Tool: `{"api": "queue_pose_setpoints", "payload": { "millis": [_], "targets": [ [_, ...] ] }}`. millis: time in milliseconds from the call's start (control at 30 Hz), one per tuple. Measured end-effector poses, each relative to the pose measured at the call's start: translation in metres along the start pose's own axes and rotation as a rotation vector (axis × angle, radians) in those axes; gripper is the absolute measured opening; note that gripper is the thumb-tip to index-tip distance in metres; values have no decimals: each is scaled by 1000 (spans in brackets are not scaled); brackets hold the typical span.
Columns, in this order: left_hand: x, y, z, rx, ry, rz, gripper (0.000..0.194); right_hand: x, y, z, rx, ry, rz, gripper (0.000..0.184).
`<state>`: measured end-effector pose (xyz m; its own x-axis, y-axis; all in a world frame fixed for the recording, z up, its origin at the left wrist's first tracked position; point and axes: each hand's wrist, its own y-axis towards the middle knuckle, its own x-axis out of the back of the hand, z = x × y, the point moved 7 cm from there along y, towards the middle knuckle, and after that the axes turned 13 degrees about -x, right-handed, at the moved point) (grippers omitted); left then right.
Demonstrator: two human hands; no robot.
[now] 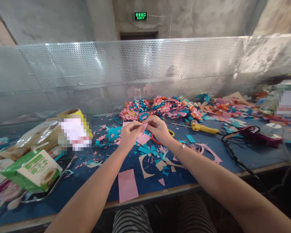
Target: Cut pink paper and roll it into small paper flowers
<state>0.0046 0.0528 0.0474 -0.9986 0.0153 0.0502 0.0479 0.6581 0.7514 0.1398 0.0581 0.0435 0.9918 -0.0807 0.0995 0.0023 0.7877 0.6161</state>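
My left hand [129,133] and my right hand [158,128] meet above the blue table [208,165], both pinching a small pink paper piece [144,127] between the fingertips. A bracelet circles my right wrist. Just below the hands lies a larger pink paper [143,139] among blue scraps. Scissors with red and yellow handles [170,133] lie partly hidden under my right hand. A pink paper rectangle [127,185] rests near the table's front edge.
Finished paper flowers [160,106] pile up at the back by the perforated metal screen [145,71]. A yellow utility knife [203,127], a glue gun with black cord [252,134], a yellow tape roll [74,113], a green carton [32,170] and a tray sit around.
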Motion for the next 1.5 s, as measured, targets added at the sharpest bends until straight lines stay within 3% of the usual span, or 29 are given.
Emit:
{"api": "queue_pose_setpoints", "payload": {
  "millis": [233,500,900,1233,1500],
  "targets": [
    [-2,0,2,43,-7,11,8,2,0,4,-19,9,-46,6],
    [0,-1,12,64,-35,-26,14,-4,2,-11,-120,90,-23,13],
    [1,-1,26,133,-108,-52,17,-8,0,-9,-201,193,13,19],
    [3,1,16,53,47,-18,20,-9,-1,-9,-245,104,71,30],
    [-2,0,10,9,119,43,13,-8,1,-14,-299,148,73,23]
  ]
}}
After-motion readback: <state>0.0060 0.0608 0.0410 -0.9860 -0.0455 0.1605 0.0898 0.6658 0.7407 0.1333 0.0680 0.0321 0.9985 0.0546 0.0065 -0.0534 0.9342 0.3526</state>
